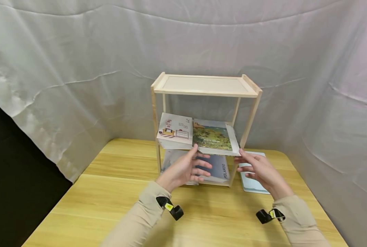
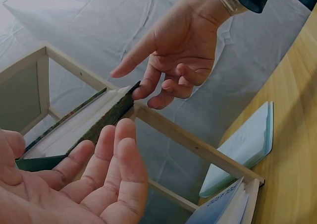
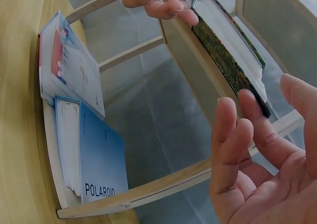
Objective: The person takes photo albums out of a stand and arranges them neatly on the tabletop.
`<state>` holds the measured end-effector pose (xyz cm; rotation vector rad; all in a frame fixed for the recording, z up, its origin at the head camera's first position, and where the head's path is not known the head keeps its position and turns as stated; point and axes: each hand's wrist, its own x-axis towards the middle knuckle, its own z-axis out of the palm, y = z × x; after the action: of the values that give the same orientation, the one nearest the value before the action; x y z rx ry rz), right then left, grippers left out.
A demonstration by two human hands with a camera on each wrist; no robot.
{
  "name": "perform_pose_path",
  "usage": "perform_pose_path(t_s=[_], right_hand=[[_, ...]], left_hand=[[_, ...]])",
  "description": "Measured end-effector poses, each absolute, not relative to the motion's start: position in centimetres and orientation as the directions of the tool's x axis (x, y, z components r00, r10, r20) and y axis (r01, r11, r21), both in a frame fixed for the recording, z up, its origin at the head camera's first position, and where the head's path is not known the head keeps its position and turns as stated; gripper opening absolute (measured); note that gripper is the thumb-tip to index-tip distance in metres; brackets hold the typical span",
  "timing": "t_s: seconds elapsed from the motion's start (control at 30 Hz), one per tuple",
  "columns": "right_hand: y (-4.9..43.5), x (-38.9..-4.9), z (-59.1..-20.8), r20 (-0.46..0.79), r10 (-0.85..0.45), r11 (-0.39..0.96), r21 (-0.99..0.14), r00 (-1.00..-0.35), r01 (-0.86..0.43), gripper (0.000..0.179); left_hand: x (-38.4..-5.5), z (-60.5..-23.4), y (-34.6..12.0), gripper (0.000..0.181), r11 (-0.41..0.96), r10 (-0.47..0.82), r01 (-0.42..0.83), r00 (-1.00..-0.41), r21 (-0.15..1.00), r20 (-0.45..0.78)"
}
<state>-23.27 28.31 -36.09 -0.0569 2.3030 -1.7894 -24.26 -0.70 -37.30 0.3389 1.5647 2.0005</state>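
Observation:
A book with a landscape painting on its cover [image 1: 212, 136] lies flat on the middle shelf, its front edge toward me. At its front left corner is my left hand [image 1: 184, 168], thumb beside the edge and fairly straight fingers below. My right hand [image 1: 259, 168] is at the front right corner. In the right wrist view, its index finger touches the book's dark green edge [image 3: 225, 60], and the thumb stands slightly apart. A white book with a drawn room on it [image 1: 175, 128] lies to the left on the same shelf.
The small wooden shelf rack [image 1: 206, 85] stands on the wooden table [image 1: 115, 192]. Its bottom shelf carries a blue POLAROID book [image 3: 101, 157] and a pale book with a red edge [image 3: 74, 68]. A light blue flat book [image 1: 254, 185] lies right of the rack. Grey curtain [image 1: 109, 68] hangs behind.

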Motion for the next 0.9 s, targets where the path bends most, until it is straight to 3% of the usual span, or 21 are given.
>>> perform_pose_path(t_s=[0.1, 0.2, 0.9], right_hand=[[27.84, -23.50, -35.83, -0.151, -0.164, 0.311, -0.946, -0.975, 0.094, 0.072], [27.51, -23.53, -35.63, -0.146, -0.162, 0.328, -0.941, -0.976, 0.087, 0.074], [27.40, -23.03, -35.40, -0.138, -0.190, 0.298, -0.951, -0.972, 0.077, 0.051]], left_hand=[[-24.44, -36.91, -0.89, 0.081, -0.134, 0.575, -0.295, -0.801, 0.946, -0.168], [-24.51, -36.71, -0.88, 0.083, -0.123, 0.572, -0.301, -0.800, 0.946, -0.180], [-23.93, -36.25, -1.07, 0.072, -0.058, 0.535, -0.273, -0.821, 0.960, -0.201]])
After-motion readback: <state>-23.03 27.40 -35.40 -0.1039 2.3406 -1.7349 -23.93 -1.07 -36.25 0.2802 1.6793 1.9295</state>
